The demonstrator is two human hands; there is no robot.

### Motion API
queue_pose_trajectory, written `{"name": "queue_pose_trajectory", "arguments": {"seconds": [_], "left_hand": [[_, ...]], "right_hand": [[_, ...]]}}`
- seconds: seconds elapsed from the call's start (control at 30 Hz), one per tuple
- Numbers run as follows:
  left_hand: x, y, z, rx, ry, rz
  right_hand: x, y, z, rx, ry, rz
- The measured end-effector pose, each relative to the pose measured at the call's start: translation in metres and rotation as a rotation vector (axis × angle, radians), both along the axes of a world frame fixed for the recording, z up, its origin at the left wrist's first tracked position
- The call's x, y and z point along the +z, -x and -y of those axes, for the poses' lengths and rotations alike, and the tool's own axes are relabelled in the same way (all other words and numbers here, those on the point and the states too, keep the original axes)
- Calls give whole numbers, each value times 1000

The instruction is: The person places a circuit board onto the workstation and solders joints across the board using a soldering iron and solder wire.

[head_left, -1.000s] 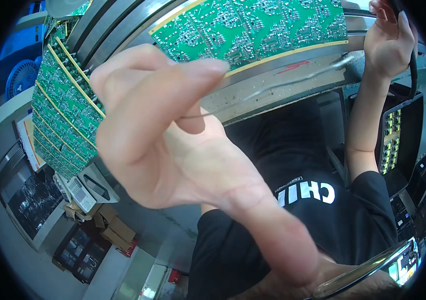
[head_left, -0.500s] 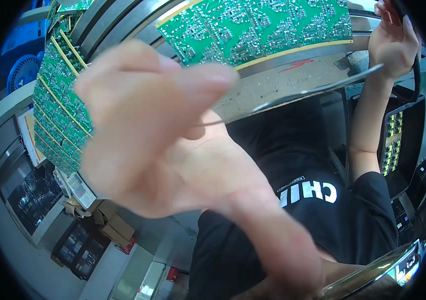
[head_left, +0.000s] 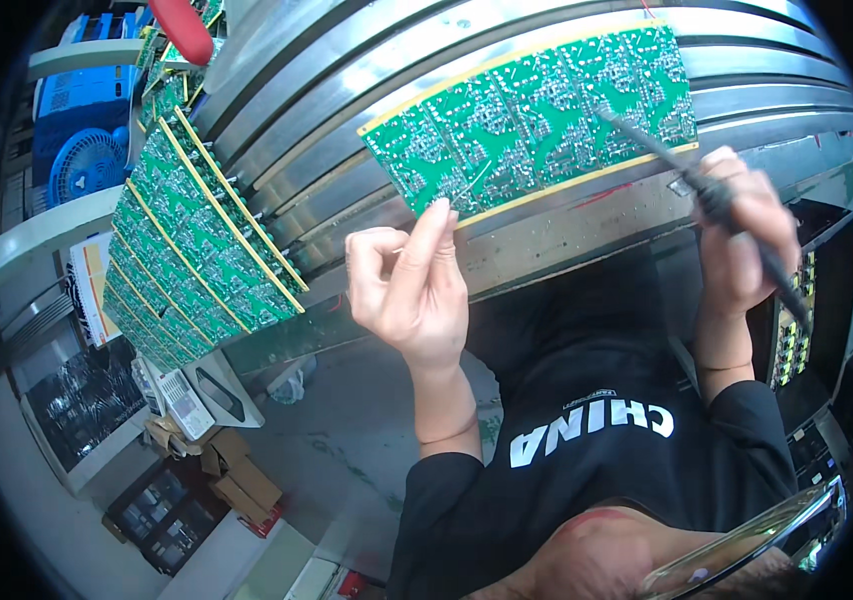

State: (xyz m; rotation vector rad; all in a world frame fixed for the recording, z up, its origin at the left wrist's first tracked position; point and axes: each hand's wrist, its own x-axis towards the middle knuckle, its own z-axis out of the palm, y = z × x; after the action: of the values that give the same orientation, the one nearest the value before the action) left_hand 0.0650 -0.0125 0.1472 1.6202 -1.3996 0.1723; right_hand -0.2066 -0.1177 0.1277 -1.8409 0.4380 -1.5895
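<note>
While the lower edge of the view is filled by a black short-sleeved shirt (head_left: 597, 450) and the rim of a pair of glasses (head_left: 747, 550), two bare forearms are raised from it toward the bench. The left hand (head_left: 412, 290) is held upright on a straight wrist, palm turned toward the body, with the ring and little fingers curled into the palm. Its index finger and thumb are pinched shut on a thin solder wire (head_left: 469, 183), whose free end is laid against the lower left part of a green circuit board panel (head_left: 537, 110). The right hand (head_left: 742, 235) is lifted higher and further to the right, the wrist bent slightly, and its fingers are closed in a pen-like grip around the dark handle of a soldering iron (head_left: 707, 190). The iron is slanted up and to the left, so that its tip is rested on the right half of the same panel, well apart from the wire end. The panel, edged in yellow, is propped tilted against grey metal rails (head_left: 367, 90) that are run across the bench behind both hands. Further left, a long stack of similar green boards (head_left: 197, 240) is stood on edge in a row. Beyond that, at the far left rim, a blue fan (head_left: 87, 165) and a blue crate (head_left: 82, 85) are seen on a shelf
</note>
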Motion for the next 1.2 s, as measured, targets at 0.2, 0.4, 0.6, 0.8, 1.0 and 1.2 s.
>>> {"name": "queue_pose_trajectory", "arguments": {"seconds": [0.2,0.4,0.6,0.8,1.0,1.2], "left_hand": [[-5,4,18,2,96,2],[-5,-5,35,-21,192,151],[-10,-1,29,19,149,152],[-16,-1,29,17,195,110],[-15,0,27,6,177,162],[-15,1,27,10,177,171]], "right_hand": [[19,-35,-9,108,1,-165],[14,-41,-3,43,54,-196],[11,-44,4,47,47,-179],[11,-46,3,66,5,-171],[11,-45,3,63,-37,-166],[11,-44,3,68,-25,-163]]}}
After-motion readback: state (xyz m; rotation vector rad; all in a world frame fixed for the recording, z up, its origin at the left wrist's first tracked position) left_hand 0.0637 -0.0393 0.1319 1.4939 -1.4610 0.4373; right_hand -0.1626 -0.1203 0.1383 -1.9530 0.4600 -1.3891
